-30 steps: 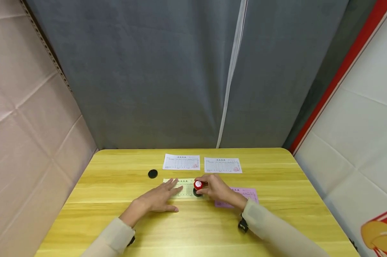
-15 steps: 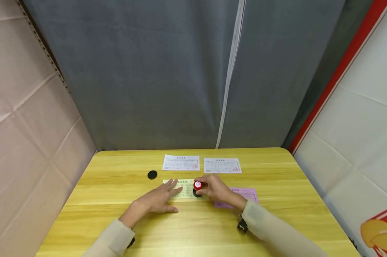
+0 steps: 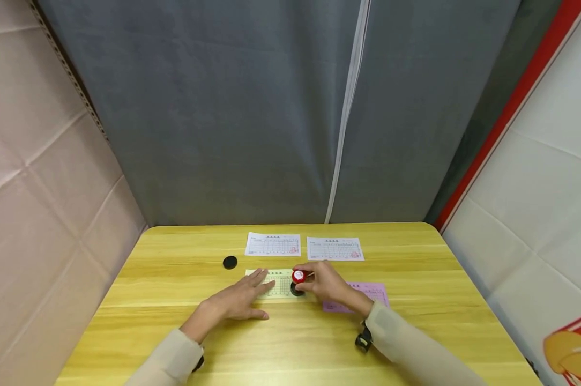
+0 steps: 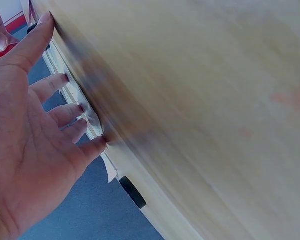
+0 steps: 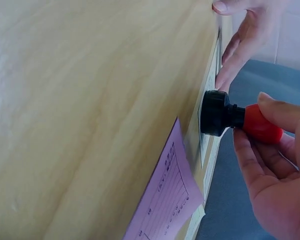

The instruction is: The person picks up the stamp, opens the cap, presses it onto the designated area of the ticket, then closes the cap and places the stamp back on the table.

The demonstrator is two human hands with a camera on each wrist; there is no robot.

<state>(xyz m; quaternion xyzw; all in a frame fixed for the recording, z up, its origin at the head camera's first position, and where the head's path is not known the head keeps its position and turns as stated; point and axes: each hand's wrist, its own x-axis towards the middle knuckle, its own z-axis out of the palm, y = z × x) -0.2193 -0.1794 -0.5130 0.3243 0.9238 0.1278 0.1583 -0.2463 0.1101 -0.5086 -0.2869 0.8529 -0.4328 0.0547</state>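
Observation:
My right hand [image 3: 325,281] grips the red handle of a round stamp [image 5: 260,124] between thumb and fingers. The stamp's black base [image 5: 214,113] stands on the right part of a pale green printed form [image 3: 283,283]. My left hand [image 3: 237,297] lies spread over the form's left side, fingertips on the paper and thumb out on the table. In the left wrist view its fingers [image 4: 50,86] are stretched out. A pink form [image 3: 370,292] lies partly under my right wrist, its edge curling up in the right wrist view. The stamp's underside is hidden against the paper.
Two white forms [image 3: 273,245] with red stamp marks lie side by side toward the back of the wooden table [image 3: 290,343]. A round black cap [image 3: 230,262] sits left of the green form. A grey curtain [image 3: 242,118] hangs behind the table.
Both hands and the stamp hold the same place on the green form; only the head view shifts slightly.

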